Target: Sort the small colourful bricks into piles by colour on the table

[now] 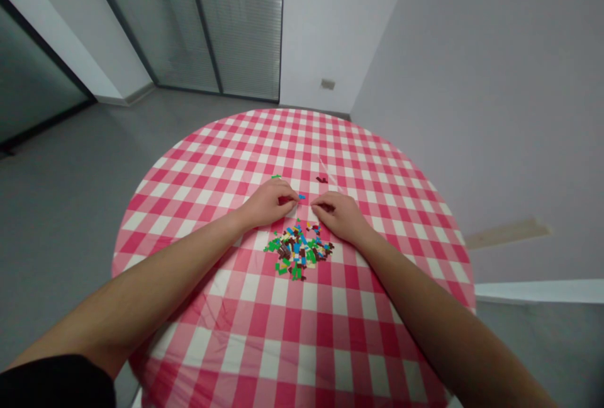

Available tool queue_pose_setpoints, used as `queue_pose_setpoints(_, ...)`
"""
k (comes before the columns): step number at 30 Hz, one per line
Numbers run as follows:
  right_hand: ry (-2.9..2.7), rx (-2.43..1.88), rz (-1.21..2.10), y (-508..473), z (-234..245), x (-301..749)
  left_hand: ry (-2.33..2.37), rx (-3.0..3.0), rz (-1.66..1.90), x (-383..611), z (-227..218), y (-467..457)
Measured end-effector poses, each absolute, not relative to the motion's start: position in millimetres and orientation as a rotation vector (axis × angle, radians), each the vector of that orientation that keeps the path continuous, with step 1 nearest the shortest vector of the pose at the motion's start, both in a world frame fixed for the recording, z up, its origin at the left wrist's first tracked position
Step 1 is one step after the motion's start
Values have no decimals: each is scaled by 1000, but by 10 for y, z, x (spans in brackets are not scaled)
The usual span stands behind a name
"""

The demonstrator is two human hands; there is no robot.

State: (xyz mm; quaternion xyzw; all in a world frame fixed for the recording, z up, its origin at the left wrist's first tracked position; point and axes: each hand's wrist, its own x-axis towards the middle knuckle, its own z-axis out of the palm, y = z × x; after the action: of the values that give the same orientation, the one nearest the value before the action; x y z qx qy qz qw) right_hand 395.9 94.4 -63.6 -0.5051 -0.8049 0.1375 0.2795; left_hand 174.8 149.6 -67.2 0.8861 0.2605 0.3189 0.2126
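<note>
My left hand (270, 203) rests over the middle of the table, its thumb and index finger pinched together. A small blue toy brick (302, 196) shows right at those fingertips. Facing it from the other side, my right hand (340, 214) also has thumb and fingertips closed in a pinch; anything between them is too small to make out. Just in front of both hands lies a loose heap of small toy bricks (298, 249) in green, blue, brown, white and yellow. Beyond the hands are a dark brown brick piece (321, 179) and a green piece (276, 176), partly behind my left hand.
The round table wears a red-and-white checked cloth (292, 332) under a clear, creased cover. Glass doors with blinds (250, 24) stand behind it. A grey wall (509, 93) runs along the right, with a wall socket (328, 84) on the back wall.
</note>
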Motion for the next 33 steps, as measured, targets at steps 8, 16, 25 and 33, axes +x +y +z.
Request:
queue_pose_setpoints(8, -2063, -1645, 185, 1117, -708, 4213, 762, 2425, 860, 1731, -682, 1494)
queue_pose_setpoints(16, -2003, -1737, 243, 1099, -690, 4240, 769, 2437, 845, 1729, -692, 1505)
queue_pose_setpoints(25, -1929, -1792, 348, 1056, -651, 4271, 769, 2442, 869, 1729, -718, 1511)
queue_pose_setpoints(33, -1987, -1725, 265, 1046, -671, 4272, 755, 2441, 864, 1727, -705, 1514)
